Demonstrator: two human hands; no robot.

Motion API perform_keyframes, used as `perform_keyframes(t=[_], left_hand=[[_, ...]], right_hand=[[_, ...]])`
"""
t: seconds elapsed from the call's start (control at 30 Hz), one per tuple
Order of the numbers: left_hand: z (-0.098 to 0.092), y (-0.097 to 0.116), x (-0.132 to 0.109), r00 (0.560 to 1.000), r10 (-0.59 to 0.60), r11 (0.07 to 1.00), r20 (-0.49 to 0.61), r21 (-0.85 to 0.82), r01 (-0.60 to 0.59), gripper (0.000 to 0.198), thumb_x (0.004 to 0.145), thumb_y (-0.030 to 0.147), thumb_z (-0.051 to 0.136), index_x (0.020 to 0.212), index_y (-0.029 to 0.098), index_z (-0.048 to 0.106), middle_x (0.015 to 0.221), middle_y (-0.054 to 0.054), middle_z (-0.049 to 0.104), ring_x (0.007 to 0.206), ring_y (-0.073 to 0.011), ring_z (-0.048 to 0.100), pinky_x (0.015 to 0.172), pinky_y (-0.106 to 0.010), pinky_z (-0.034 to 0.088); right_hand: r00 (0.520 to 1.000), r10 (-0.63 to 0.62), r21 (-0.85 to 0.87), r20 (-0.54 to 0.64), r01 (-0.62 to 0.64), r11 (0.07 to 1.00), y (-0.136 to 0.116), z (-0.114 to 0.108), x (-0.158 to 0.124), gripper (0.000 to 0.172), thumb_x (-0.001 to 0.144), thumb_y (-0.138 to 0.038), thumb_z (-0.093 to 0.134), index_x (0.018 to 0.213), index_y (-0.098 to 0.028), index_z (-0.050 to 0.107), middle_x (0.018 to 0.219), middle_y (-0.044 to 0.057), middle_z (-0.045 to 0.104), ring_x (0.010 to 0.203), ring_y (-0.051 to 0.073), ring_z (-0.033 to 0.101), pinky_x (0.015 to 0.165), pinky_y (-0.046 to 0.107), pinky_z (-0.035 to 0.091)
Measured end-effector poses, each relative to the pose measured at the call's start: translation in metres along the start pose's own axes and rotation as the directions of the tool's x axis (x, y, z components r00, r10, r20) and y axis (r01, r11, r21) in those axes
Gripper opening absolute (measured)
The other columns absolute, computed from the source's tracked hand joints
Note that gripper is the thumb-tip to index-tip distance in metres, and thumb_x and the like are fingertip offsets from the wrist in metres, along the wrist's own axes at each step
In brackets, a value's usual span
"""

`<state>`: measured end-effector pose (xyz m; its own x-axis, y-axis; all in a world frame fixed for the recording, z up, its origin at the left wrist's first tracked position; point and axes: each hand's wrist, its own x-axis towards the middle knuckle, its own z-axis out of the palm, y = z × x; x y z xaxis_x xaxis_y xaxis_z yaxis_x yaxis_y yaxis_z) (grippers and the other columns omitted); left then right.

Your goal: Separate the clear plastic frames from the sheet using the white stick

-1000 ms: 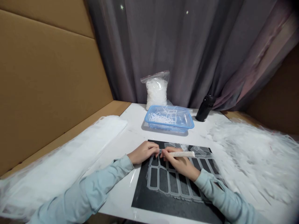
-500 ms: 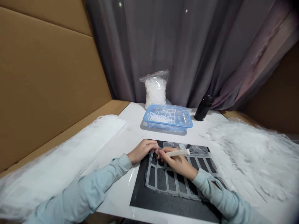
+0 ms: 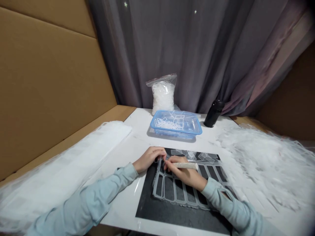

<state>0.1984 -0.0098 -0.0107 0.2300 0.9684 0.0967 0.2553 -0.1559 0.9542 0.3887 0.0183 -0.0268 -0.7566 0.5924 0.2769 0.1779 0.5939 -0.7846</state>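
Observation:
A translucent plastic sheet [image 3: 175,190] with rows of rectangular openings lies on a black mat [image 3: 157,214]. At its upper left corner my left hand [image 3: 150,159] is closed, the bent fingertips pinching the sheet's edge. My right hand [image 3: 185,172] grips a slim tool with a pale, wrapped-looking handle [image 3: 185,166] like a pen; its tip is hidden by the fingers. The two hands' fingertips almost meet. Small clear rectangular pieces [image 3: 190,154] lie loose along the mat's far edge, beyond my right hand.
Behind the mat stands a blue basket [image 3: 154,126] holding white frames, with a filled zip bag [image 3: 162,96] behind it. A black bottle [image 3: 213,113] is at the back right. Stacked white sheets [image 3: 73,160] lie left; a translucent heap [image 3: 268,167] spreads right. Cardboard walls flank the table.
My right hand has shifted slightly left and the tool's handle end has dipped lower. My left hand stays at the sheet's corner. The whole view has drifted a little.

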Motion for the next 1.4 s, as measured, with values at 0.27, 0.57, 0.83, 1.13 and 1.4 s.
perform_keyframes(t=[0.27,0.57,0.83,1.13,1.4], left_hand=[[0.012,0.018,-0.009,0.995,-0.023,0.998,0.098,-0.054,0.028,0.032,0.087,0.038,0.048,0.063,0.016,0.055,0.062,0.0,0.056,0.064,-0.0147,0.05,0.066,-0.027,0.037],[0.003,0.014,-0.006,0.996,-0.032,0.999,0.082,-0.03,0.035,0.032,0.085,0.037,0.048,0.06,0.018,0.052,0.06,0.001,0.051,0.062,-0.0143,0.046,0.065,-0.028,0.035],[-0.002,0.002,-0.002,0.999,-0.034,0.992,-0.035,0.123,0.038,0.031,0.082,0.036,0.046,0.058,0.021,0.034,0.059,0.005,0.035,0.059,-0.0122,0.034,0.06,-0.028,0.027],[-0.001,-0.001,-0.004,0.988,0.105,0.941,-0.114,0.333,-0.062,0.031,0.074,0.024,0.059,0.066,0.022,0.029,0.064,0.007,0.034,0.062,-0.012,0.033,0.061,-0.026,0.027],[0.004,0.007,-0.008,0.971,0.195,0.919,-0.141,0.371,-0.131,0.03,0.077,0.022,0.058,0.064,0.022,0.031,0.087,-0.001,0.05,0.085,-0.017,0.051,0.08,-0.029,0.038]], right_hand=[[0.997,-0.055,0.003,0.046,0.055,0.999,0.002,-0.001,0.002,0.03,0.098,-0.021,0.044,0.071,-0.02,0.058,0.077,0.001,0.063,0.072,0.016,0.056,0.068,0.026,0.041],[1.0,0.017,0.104,0.008,-0.017,0.994,0.003,-0.002,0.0,0.03,0.099,-0.029,0.048,0.077,-0.021,0.067,0.071,-0.001,0.062,0.066,0.015,0.056,0.064,0.025,0.043],[0.986,0.149,0.214,-0.073,-0.131,0.968,0.011,-0.001,-0.001,0.041,0.101,-0.045,0.044,0.079,-0.02,0.067,0.062,-0.002,0.056,0.059,0.013,0.053,0.058,0.024,0.041],[0.961,0.181,0.273,-0.207,-0.121,0.954,0.008,0.003,-0.002,0.021,0.098,-0.042,0.045,0.09,-0.023,0.044,0.065,-0.007,0.044,0.057,0.012,0.042,0.055,0.024,0.034],[0.959,0.166,0.236,-0.231,-0.11,0.965,0.007,0.004,-0.003,0.021,0.098,-0.041,0.045,0.088,-0.022,0.044,0.067,-0.006,0.045,0.058,0.012,0.041,0.056,0.025,0.033]])
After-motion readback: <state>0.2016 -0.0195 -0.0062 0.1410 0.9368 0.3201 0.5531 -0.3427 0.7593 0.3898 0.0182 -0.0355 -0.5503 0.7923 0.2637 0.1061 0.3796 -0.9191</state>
